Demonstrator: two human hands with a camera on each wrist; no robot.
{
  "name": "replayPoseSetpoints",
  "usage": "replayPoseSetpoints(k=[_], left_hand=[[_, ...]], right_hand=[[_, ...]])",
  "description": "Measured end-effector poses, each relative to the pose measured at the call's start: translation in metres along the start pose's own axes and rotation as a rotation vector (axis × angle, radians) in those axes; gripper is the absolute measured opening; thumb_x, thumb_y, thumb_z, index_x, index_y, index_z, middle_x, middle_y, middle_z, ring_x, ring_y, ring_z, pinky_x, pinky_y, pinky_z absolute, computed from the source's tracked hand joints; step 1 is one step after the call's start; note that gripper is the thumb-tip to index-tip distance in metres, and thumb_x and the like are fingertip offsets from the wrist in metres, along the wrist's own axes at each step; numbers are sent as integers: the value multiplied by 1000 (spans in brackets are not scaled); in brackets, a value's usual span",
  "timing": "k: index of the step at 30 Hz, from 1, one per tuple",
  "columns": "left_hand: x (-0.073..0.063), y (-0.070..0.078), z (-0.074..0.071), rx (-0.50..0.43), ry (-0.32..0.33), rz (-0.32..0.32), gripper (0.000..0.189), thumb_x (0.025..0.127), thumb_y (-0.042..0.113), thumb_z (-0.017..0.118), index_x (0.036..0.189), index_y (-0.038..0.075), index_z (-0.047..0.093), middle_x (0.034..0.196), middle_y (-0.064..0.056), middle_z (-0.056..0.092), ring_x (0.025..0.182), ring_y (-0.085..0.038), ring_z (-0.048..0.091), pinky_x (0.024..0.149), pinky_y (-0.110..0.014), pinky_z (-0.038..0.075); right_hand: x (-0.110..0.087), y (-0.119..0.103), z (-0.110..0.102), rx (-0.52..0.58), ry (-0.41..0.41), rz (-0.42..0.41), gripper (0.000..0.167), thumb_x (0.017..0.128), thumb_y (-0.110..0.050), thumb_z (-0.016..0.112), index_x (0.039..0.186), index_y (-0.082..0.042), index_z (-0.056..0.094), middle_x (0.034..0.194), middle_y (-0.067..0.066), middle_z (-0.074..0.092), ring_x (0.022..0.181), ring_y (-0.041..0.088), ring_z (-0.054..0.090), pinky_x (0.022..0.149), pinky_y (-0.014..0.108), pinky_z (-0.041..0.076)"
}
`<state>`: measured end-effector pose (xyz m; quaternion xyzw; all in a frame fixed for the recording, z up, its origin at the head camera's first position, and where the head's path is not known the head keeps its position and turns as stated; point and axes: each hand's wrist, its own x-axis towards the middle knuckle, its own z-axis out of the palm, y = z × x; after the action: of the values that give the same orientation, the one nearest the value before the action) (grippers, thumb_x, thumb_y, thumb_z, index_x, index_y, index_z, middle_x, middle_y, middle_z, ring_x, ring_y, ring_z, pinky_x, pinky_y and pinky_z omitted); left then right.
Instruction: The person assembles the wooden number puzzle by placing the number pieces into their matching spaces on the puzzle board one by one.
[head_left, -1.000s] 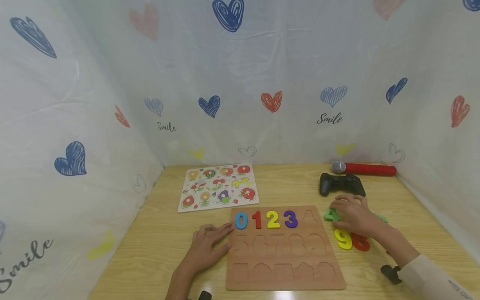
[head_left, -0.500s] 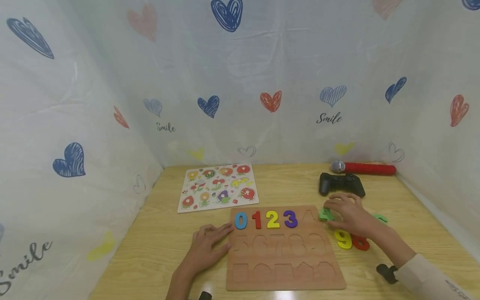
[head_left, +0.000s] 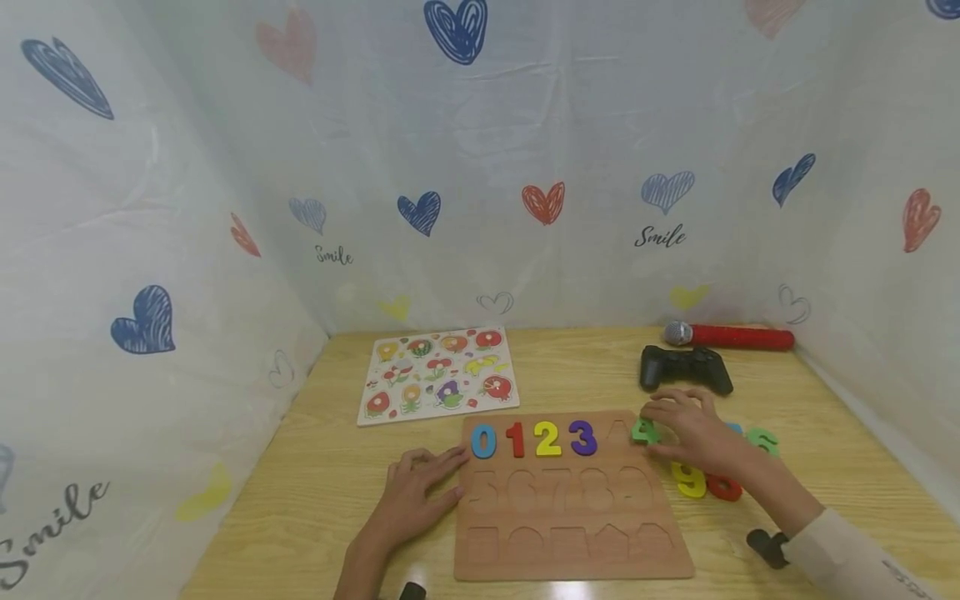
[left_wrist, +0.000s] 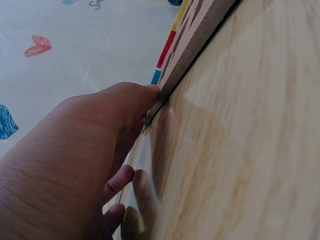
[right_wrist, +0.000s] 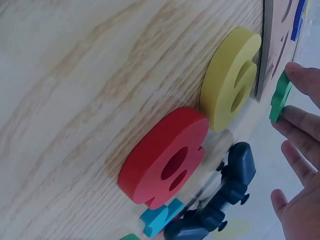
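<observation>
My right hand [head_left: 697,429] pinches a green number 4 [head_left: 645,431] between thumb and fingers, at the top right corner of the wooden number board [head_left: 566,562]. In the right wrist view the green piece [right_wrist: 281,97] is seen edge-on, raised off the table. Blue 0 [head_left: 483,441], red 1 [head_left: 515,439], yellow 2 [head_left: 547,439] and purple 3 [head_left: 582,437] sit in the board's top row; the recess to their right is bare. My left hand [head_left: 416,492] rests on the table, its fingertips touching the board's left edge.
Right of the board lie a yellow 9 [head_left: 688,480], a red 8 [right_wrist: 165,157], a blue piece [right_wrist: 161,218] and a green 6 [head_left: 763,441]. Behind them are a black game controller [head_left: 685,368] and a red microphone [head_left: 738,337]. A fruit puzzle board [head_left: 438,408] lies back left.
My right hand has moved left with the green 4, from beside the board to its top right corner. More of the green 6 shows. My left hand has stayed in place.
</observation>
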<state>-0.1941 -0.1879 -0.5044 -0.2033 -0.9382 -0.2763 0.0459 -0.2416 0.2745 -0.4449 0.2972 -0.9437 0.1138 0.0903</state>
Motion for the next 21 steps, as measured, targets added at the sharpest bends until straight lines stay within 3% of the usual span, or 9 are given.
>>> replayPoseSetpoints(k=[4,11,21], left_hand=[[-1,0,0,-4,0,17,48,96,49,62,142,35,58,149,19,48,120,-19,39,90,-46,29],[-10,-2,-5,8,23,6,47,95,47,65,140,35,60,147,19,50,119,-18,39,90,-47,30],[-1,0,-1,8,-10,14,48,96,48,63,142,36,57,150,20,46,120,-18,39,91,-46,29]], right_hand=[[0,-4,1,-4,3,12,50,79,-30,85,121,-8,70,121,11,66,123,39,47,97,65,22],[9,-13,9,20,-11,-36,50,82,-33,83,122,-8,69,121,8,67,123,39,48,96,65,23],[7,-8,11,-7,3,-42,51,81,-33,84,122,-8,69,122,10,66,123,37,47,96,63,23]])
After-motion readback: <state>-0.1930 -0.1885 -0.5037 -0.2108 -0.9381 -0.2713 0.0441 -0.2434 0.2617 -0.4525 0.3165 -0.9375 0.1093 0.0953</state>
